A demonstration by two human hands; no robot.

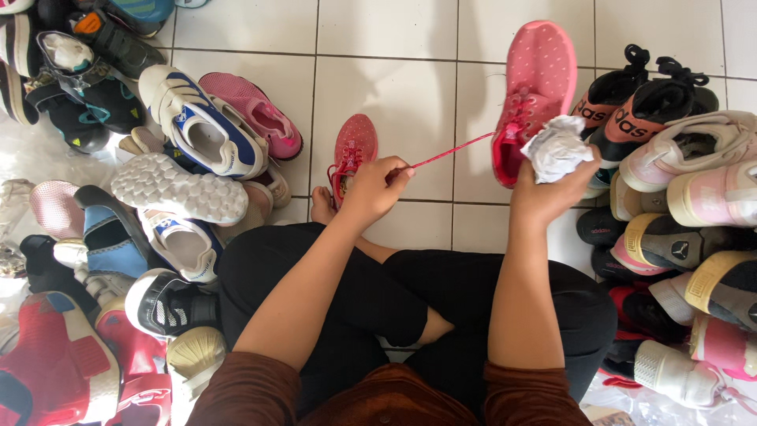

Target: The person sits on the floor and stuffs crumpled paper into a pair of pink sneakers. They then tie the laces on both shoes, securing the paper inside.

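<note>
I sit cross-legged on a white tiled floor. My right hand (548,193) holds a crumpled ball of white paper (557,147) and also props up a pink sneaker (532,87), whose toe points away from me. My left hand (377,185) pinches the end of that sneaker's pink shoelace (449,153), which is stretched taut from the shoe to my fingers. A second, darker pink sneaker (352,150) lies on the floor just beyond my left hand, next to my bare foot (321,207).
Piles of shoes flank me: white, blue, pink and red sneakers (197,130) heaped on the left, black, orange and pale pink ones (678,142) stacked on the right. Bare white tiles (386,31) stretch ahead between the piles.
</note>
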